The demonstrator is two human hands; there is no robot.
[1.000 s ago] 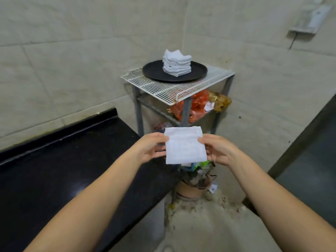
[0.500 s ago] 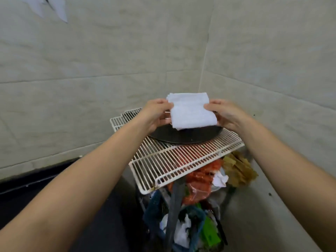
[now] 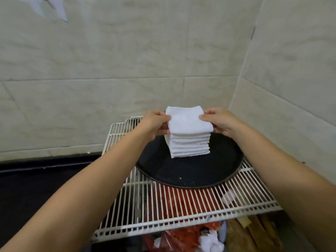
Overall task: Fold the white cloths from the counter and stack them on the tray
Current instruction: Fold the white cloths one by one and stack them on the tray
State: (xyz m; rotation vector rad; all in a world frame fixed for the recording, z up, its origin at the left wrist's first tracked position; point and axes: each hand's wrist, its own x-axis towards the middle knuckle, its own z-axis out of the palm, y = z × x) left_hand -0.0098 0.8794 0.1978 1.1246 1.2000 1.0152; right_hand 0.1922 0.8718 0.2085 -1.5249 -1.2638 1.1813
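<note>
A folded white cloth [image 3: 187, 120] lies on top of a stack of folded white cloths [image 3: 189, 147]. The stack stands on a round black tray [image 3: 190, 173], toward its far side. My left hand [image 3: 156, 124] pinches the cloth's left edge, thumb on top. My right hand [image 3: 218, 121] pinches its right edge the same way. Both arms reach in from the bottom corners of the head view.
The tray rests on a white wire rack [image 3: 163, 206] in a tiled wall corner. Under the rack are red plastic bags [image 3: 181, 235] and other clutter. A black counter [image 3: 36, 180] runs along the wall to the left.
I have stepped from the counter up to the rack. Both hands carried the folded cloth forward and lowered it onto the stack on the tray.
</note>
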